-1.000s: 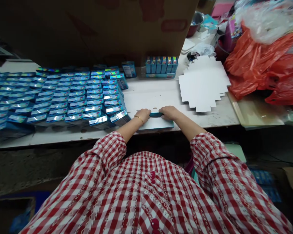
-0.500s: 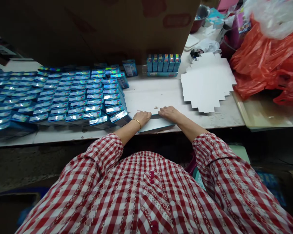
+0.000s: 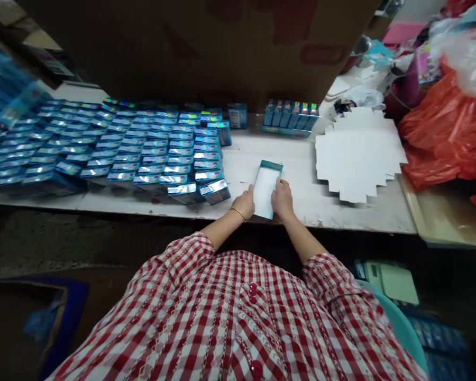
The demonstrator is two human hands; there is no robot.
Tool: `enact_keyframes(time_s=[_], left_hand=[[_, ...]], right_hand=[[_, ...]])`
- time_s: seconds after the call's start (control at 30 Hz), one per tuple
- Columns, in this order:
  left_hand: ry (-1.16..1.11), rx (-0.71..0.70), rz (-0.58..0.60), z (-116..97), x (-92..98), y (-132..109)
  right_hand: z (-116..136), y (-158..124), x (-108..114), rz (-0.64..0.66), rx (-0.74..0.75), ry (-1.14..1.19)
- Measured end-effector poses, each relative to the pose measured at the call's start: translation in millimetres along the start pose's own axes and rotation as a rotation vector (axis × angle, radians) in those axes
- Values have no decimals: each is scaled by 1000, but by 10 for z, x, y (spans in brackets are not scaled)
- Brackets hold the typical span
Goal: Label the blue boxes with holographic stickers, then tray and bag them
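A shallow cardboard tray [image 3: 265, 191], white inside with a blue-green edge, stands lengthwise at the front of the white table [image 3: 238, 148]. My left hand [image 3: 244, 202], with a gold bangle at the wrist, has its fingers closed on the tray's left side. On the opposite side my right hand [image 3: 282, 199] grips the right wall. Left of my hands, small blue boxes [image 3: 178, 159] stand in tight rows. Flat white cardboard blanks [image 3: 359, 153] with notched edges lie stacked to the right.
A large brown carton [image 3: 206, 53] rises behind the table. Before it stands a display tray filled with several blue boxes [image 3: 289, 116]. Red plastic bags [image 3: 452, 132] crowd the right side. A teal tub [image 3: 404, 328] is below the table's edge.
The tray has turned from lying crosswise to pointing away from me, with its walls now upright. Both hands have shifted to its long sides. The head view has swung left.
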State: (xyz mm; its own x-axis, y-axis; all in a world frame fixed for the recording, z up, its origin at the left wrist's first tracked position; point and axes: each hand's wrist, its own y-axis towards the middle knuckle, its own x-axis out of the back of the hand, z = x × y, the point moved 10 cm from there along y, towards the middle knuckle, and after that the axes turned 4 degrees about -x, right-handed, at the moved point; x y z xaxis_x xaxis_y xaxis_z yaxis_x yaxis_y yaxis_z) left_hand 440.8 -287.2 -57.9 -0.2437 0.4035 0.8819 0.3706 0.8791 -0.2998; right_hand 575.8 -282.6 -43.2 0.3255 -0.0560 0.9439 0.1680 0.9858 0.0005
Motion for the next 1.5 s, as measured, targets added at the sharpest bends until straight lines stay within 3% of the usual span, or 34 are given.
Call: enact_keyframes(time_s=[0.07,0.17,0.23,0.3,0.4,0.5,0.7,0.87,0.97,1.07,1.2,1.4,1.5], left_hand=[[-52,-47,-115,34,135,-143],[-169,-243,-467,146,488,-633],[-266,-256,-735,435,674,-1065],[-357,-172,-917,805,722,-1401],[-423,-88,-996,1180,669,-1576],[-400,-111,-986,1316,675,-1489],[-202,-135,-854,1396,768,-1206],[-244,-140,-821,1387,783,-1174],[-344,-181,-881,1251,848,-1196],[-422,-249,-928,1054,948,-1178],[-519,-154,-946,1019,1056,-981],[-510,-24,-821,964,1072,-492],[-410,-44,-803,911,1088,-462]], right_hand=[[164,64,101,-38,75,-35],[589,154,304,-109,261,76],[1013,194,309,-74,398,226],[1503,225,208,5,520,321],[2167,260,-30,117,664,235],[2518,255,-253,208,762,0],[2501,164,-255,210,837,-200],[2398,128,-206,220,859,-213],[2295,201,-206,249,822,-121],[2106,382,-136,208,683,118],[1899,594,-141,157,546,380],[1938,746,-318,222,593,378],[1911,784,-300,198,584,378]])
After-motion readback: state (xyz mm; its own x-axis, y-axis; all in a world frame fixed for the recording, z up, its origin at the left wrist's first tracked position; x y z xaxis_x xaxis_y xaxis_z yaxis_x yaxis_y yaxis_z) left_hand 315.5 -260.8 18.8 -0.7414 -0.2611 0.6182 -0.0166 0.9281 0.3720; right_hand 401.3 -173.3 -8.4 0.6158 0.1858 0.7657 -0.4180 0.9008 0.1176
